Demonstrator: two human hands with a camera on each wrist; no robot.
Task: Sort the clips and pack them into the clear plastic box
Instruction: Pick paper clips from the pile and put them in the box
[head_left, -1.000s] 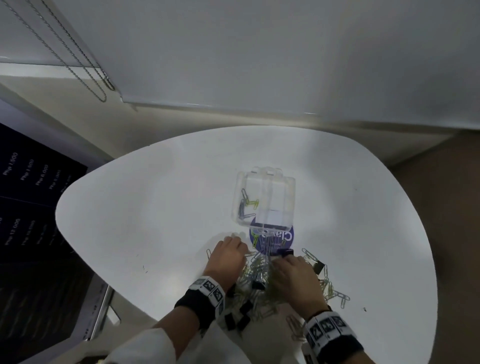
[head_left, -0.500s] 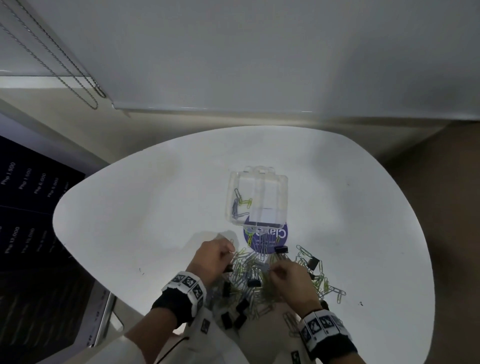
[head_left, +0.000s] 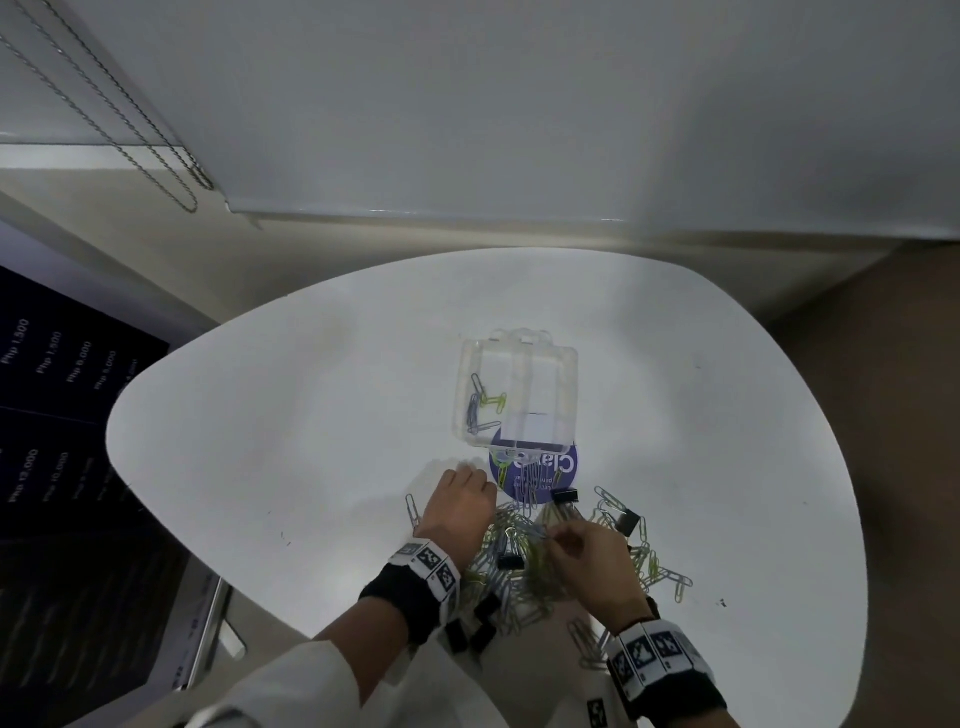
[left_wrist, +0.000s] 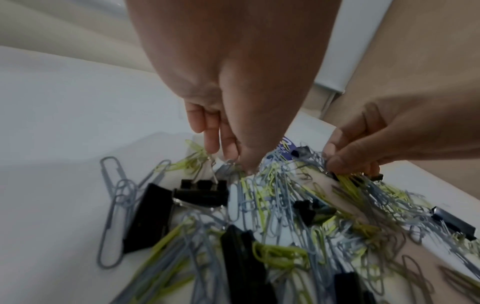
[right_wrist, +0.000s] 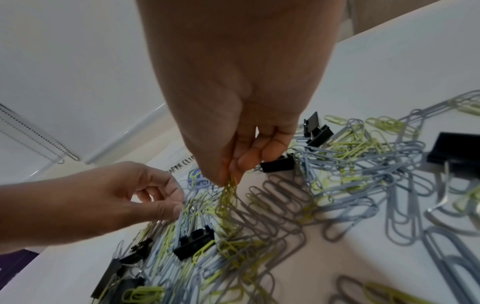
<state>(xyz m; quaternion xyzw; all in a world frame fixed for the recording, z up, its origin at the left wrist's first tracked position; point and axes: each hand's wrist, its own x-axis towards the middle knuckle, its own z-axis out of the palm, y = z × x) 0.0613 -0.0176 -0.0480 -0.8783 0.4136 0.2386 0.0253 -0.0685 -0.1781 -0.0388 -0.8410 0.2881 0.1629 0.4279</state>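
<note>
Right hand (right_wrist: 233, 127) pinches yellow clips (right_wrist: 230, 191) (left hand (right_wrist: 124, 197) picking in pile (head_left: 524, 566))

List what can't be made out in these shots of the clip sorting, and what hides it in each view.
- Head view: the left hand shows only its back, so its fingertips and grip are hidden.
- Head view: the round blue label is partly under the clear box and paper clips, too small to read.
- Head view: the box's right section is washed out by glare.
- Right wrist view: how many yellow clips the right hand pinches is blurred.
</note>
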